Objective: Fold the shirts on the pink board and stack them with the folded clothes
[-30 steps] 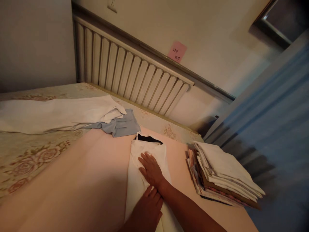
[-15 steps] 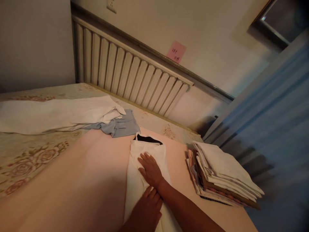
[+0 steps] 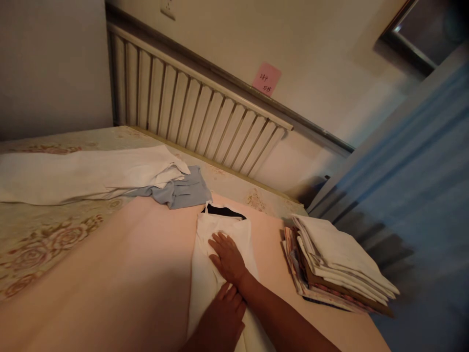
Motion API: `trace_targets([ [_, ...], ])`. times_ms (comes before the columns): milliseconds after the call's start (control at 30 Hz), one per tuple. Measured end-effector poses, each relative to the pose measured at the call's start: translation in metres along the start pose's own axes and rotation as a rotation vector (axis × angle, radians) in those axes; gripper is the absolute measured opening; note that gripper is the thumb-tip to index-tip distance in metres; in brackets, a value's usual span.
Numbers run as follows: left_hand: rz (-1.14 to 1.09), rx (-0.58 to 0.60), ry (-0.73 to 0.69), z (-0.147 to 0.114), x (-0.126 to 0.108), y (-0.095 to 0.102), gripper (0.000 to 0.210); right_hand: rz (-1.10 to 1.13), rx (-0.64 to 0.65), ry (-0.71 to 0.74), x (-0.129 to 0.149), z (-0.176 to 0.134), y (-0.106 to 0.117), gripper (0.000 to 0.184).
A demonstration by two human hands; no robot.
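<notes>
White trousers (image 3: 244,244) lie folded lengthwise on the pink sheet, with the dark inside of the waistband showing at the far end. My right hand (image 3: 227,254) rests flat on them just below the waistband, fingers spread and palm down. Close behind it, my left hand (image 3: 223,315) lies on the same cloth, its fingers stretched out and slightly bent by my right wrist. Neither hand grips the fabric. My forearms hide the near part of the trousers.
To the right stands a stack of folded clothes (image 3: 340,259). Long white garments (image 3: 88,173) and a grey-blue one (image 3: 190,188) lie at the left on the floral bedspread (image 3: 62,239). A radiator (image 3: 190,107) runs behind the bed, and a blue curtain (image 3: 414,186) hangs at right.
</notes>
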State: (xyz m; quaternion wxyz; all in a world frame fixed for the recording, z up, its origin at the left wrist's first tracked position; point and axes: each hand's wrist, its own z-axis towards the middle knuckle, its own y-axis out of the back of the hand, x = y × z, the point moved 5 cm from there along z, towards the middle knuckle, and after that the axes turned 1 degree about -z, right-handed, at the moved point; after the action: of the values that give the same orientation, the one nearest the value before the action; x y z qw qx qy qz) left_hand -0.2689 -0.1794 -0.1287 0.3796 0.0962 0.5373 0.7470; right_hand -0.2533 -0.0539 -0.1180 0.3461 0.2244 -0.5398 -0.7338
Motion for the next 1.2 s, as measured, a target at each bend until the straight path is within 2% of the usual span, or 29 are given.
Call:
trace_targets([
  [700, 0.013, 0.038, -0.014, 0.0007, -0.0009, 0.0028, 0.037, 0.030, 0.004, -0.017, -0.0016, -0.0004, -0.0015, 0.042],
  [1200, 0.013, -0.002, -0.015, -0.0016, -0.0001, 0.0006, 0.036, 0.040, 0.008, -0.022, -0.0025, -0.0003, -0.0020, 0.041],
])
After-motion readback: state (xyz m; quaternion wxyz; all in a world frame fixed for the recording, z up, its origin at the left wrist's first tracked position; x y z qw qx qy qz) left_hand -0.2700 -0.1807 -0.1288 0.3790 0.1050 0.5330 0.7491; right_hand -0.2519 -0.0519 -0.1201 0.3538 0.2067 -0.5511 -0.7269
